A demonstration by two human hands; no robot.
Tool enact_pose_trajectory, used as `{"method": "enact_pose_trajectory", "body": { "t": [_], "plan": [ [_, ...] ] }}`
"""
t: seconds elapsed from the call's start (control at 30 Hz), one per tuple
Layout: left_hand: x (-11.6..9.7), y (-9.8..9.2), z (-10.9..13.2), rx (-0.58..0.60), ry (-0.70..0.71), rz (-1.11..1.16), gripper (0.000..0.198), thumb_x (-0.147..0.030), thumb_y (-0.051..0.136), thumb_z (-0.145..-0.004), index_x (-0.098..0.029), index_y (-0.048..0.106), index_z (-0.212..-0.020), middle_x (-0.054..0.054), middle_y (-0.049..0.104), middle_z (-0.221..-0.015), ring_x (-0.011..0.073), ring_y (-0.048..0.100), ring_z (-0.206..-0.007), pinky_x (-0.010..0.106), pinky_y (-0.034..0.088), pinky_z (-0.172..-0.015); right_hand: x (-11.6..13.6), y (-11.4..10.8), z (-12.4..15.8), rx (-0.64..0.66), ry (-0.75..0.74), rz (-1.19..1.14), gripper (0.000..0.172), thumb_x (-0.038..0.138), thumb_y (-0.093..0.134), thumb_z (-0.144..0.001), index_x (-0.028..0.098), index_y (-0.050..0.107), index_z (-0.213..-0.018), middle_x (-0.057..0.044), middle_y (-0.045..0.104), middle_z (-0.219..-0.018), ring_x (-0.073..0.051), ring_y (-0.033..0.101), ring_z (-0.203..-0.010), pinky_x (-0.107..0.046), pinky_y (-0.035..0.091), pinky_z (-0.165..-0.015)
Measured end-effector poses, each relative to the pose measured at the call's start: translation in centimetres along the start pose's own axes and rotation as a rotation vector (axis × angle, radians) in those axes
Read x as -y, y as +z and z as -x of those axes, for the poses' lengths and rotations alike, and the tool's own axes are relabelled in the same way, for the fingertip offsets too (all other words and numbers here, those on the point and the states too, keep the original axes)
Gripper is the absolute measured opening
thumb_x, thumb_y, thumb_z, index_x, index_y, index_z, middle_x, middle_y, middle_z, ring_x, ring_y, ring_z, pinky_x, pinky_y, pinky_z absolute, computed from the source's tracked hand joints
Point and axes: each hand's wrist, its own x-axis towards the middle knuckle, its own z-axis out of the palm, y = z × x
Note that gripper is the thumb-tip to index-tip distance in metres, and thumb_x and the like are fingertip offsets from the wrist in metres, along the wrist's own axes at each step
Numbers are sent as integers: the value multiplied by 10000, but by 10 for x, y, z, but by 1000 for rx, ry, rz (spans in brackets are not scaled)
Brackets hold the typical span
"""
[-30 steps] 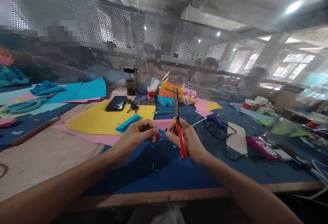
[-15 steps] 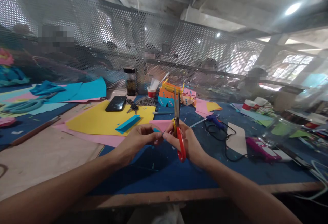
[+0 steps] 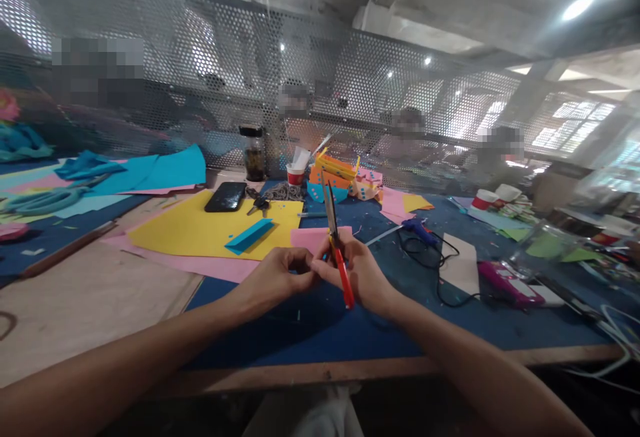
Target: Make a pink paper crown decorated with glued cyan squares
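Behind the yellow sheet (image 3: pixel 170 230) rose a perforated screen (image 3: pixel 250 70); right of the sheet, above the blue tabletop (image 3: pixel 350 347), my right hand (image 3: pixel 367 276) gripped one pair of scissors (image 3: pixel 343 278). Whether my left hand (image 3: pixel 275 277) pinched anything, I couldn't tell. The sheet bore one phone (image 3: pixel 226 197), one blue strip (image 3: pixel 249 236).

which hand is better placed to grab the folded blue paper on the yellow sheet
Probably the left hand: it is nearer the folded blue paper, while the right hand holds the red-handled scissors.

I'm seeing mesh (image 3: pixel 240 64) at twelve, a lamp (image 3: pixel 579 6) blazing at two, a window (image 3: pixel 575 124) glowing below it, grey ceiling (image 3: pixel 465 14) above.
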Motion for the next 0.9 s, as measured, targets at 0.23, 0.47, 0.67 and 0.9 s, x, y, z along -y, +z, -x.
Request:
{"method": "enact_pose_trajectory", "body": {
  "t": [0.23, 0.47, 0.67, 0.9],
  "plan": [
    [-4, -2, -1, 49, -26, 101, 165, -273, 700, -755, -172, 611, -658, -18, 615, -609, 121, 546, -579, 221, 398, -568, 5, -2, -3, -120, 12, -117, 316, 345, 808, -728, 202, 547, -832, 38, 566, -768, -106, 506, -647, -244, 435, -623],
    [-3, -5, -3, 77, -17, 171, 192, -311, 760, -771, -169, 662, -687, 2, 655, -671, 131, 583, -646, 239, 442, -645, 13, -4, -2, -118, 40, -132, 347, 441, 770, -767, 212, 520, -839, 48, 534, -705, -113, 514, -643, -244, 433, -619],
    [-15, -16, -2, -81, 28, 255, 201, -319, 765, -801, -171, 682, -692, 5, 650, -660, 126, 579, -670, 239, 448, -691, 16, -14, 4, 27, 145, 64, 321, 532, 598, -903, 224, 511, -918, 58, 513, -661, -110, 486, -560, -232, 384, -537],
    [-22, -25, -5, -231, 23, 459, 183, -297, 834, -734, -162, 711, -728, 6, 680, -712, 109, 610, -666, 220, 498, -684, 13, -8, 11, 43, 86, 726, 406, 604, 583, -896, 211, 486, -863, 22, 584, -765, -124, 479, -619, -261, 278, -573]
  ]
}}
